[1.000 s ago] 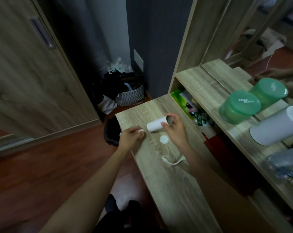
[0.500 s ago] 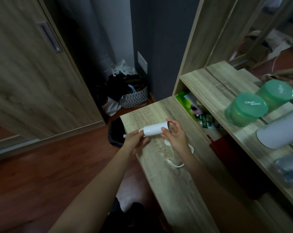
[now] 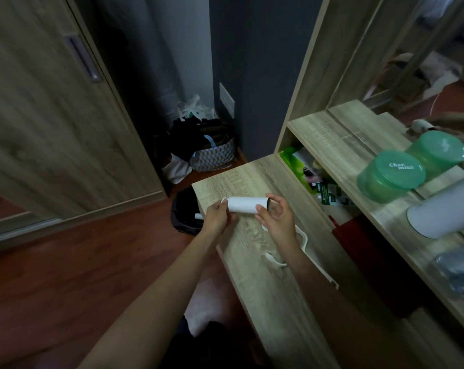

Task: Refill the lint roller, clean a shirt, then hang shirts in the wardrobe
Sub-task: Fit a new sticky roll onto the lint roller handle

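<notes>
Refill roll (image 3: 248,204): a white tube held level just above the far end of the desk (image 3: 273,302), with its open, dark end towards the right.
Left hand (image 3: 216,218): fingers are curled round the roller handle (image 3: 198,216), of which only a short white end shows, poking out over the bin. The knuckles sit against the roll's left end, where a thin white loop (image 3: 223,200) curves out.
Right hand (image 3: 277,219): pinches the roll's right end, thumb on the near side and fingers bent round the open rim.
White strip (image 3: 303,238): a curved piece lying on the desk, partly hidden under the right wrist.
Bin (image 3: 184,217): black, on the floor and touching the desk's far corner.
Patterned bag (image 3: 212,159): stands in the dark corner beyond the bin, stuffed with dark things.
Upper shelf: a green jar (image 3: 390,178) stands by the mirror, with a white cylinder (image 3: 444,209) beside it.
Wardrobe door (image 3: 52,115): wood grain, on the left, well apart from both hands.
</notes>
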A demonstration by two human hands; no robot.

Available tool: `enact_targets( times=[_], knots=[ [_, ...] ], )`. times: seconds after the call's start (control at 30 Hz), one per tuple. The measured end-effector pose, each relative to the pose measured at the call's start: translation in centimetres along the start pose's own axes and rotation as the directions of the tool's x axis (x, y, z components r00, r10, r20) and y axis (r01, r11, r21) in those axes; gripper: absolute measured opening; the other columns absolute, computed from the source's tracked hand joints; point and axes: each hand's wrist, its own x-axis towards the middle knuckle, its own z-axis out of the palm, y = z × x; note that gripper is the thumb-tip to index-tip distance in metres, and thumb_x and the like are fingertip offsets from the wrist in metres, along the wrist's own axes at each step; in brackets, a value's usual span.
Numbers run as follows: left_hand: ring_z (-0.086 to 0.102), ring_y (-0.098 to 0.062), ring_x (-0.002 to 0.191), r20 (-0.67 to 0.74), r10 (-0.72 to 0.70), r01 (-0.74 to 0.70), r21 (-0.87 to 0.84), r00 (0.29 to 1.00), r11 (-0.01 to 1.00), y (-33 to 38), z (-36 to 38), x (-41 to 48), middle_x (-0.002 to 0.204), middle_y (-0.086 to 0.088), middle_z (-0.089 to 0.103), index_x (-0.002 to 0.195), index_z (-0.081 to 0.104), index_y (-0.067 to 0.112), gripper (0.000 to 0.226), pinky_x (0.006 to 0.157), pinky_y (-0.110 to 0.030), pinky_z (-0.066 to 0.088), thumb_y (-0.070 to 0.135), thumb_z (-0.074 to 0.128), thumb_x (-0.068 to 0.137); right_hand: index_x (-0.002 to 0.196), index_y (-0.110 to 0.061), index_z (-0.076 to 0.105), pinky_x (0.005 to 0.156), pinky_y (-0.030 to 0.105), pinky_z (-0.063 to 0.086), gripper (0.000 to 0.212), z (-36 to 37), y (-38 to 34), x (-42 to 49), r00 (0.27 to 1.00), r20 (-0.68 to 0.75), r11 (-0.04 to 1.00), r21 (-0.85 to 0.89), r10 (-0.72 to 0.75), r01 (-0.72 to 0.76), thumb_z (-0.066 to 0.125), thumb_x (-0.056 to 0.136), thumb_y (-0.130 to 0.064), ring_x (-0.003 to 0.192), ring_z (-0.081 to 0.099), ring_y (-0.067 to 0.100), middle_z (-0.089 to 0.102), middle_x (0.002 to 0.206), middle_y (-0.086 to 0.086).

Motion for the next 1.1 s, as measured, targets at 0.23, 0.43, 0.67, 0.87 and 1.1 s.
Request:
enact_targets(
  times=[0.23, 0.43, 0.67, 0.87, 1.1],
  knots=[
    [0.059, -0.023, 0.076, -0.018, 0.043, -0.043, 0.018, 0.999, 0.999, -0.4, -0.4, 0.3, 0.08, -0.008, 0.061, 0.116, 0.062, 0.007, 0.026, 0.082, -0.041, 0.053, 0.02, 0.045, 0.101, 0.113, -0.014, 0.052, 0.077, 0.025, 0.058, 0.034, 0.3, 0.4, -0.2, 1.0, -0.01, 1.0, 0.012, -0.002, 0.002, 0.065, 0.085, 0.0, 0.102, 0.064, 0.017, 0.06, 0.11, 0.004],
    [0.058, -0.019, 0.068, 0.004, -0.008, 0.008, -0.05, 1.0, 0.999, -0.1, -0.4, -0.2, 0.079, -0.008, 0.061, 0.111, 0.059, 0.008, 0.022, 0.074, -0.034, 0.05, 0.019, 0.043, 0.102, 0.118, -0.01, 0.051, 0.077, 0.025, 0.057, 0.037, 0.2, 0.8, -0.3, 1.0, -0.013, 1.0, 0.009, 0.008, -0.008, 0.065, 0.085, -0.001, 0.105, 0.063, 0.019, 0.057, 0.118, 0.01],
    [0.057, -0.018, 0.075, 0.005, -0.07, 0.069, -0.15, 0.998, 0.986, 0.2, 0.3, -0.1, 0.084, -0.007, 0.06, 0.122, 0.058, 0.004, 0.03, 0.08, -0.037, 0.048, 0.019, 0.044, 0.099, 0.118, -0.009, 0.05, 0.077, 0.025, 0.057, 0.036, 0.2, 0.9, 0.0, 0.999, -0.034, 0.999, 0.045, 0.02, -0.019, 0.064, 0.086, 0.0, 0.104, 0.063, 0.019, 0.058, 0.116, 0.01],
    [0.059, -0.016, 0.077, 0.068, -0.116, 0.13, -0.248, 0.991, 0.96, 1.3, 0.3, -0.1, 0.091, -0.008, 0.061, 0.122, 0.056, 0.002, 0.029, 0.077, -0.027, 0.051, 0.016, 0.046, 0.099, 0.118, -0.007, 0.048, 0.074, 0.021, 0.056, 0.035, -0.2, 0.8, 0.1, 0.999, -0.043, 0.999, 0.05, 0.011, -0.009, 0.063, 0.087, 0.0, 0.104, 0.063, 0.016, 0.059, 0.117, 0.011],
    [0.063, -0.017, 0.083, 0.212, -0.022, 0.02, 0.014, 0.977, 1.0, 1.9, -0.7, -0.1, 0.112, -0.014, 0.063, 0.132, 0.055, 0.004, 0.038, 0.069, -0.021, 0.053, 0.019, 0.052, 0.098, 0.116, -0.01, 0.048, 0.079, 0.026, 0.057, 0.035, -1.9, 0.2, 0.2, 0.999, 0.039, 1.0, 0.007, 0.02, -0.021, 0.063, 0.087, -0.001, 0.105, 0.063, 0.018, 0.06, 0.117, 0.008]
  ],
)
